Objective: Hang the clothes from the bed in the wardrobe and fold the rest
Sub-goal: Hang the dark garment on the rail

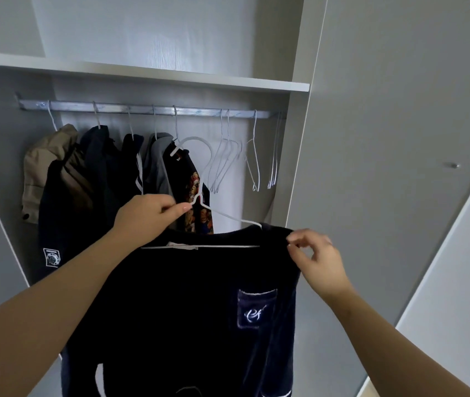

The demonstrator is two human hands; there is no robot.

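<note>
A person holds a dark navy top [185,296] on a white wire hanger [228,217] before an open wardrobe [299,167], below its metal rail [142,108]. The left hand [147,216] has its grip pinching the hanger's neck, while the right hand [319,259] has its grip pinching the top's shoulder edge. Behind, hung clothes [99,173] fill the rail's left, with bare hangers [253,156] to their right.
</note>
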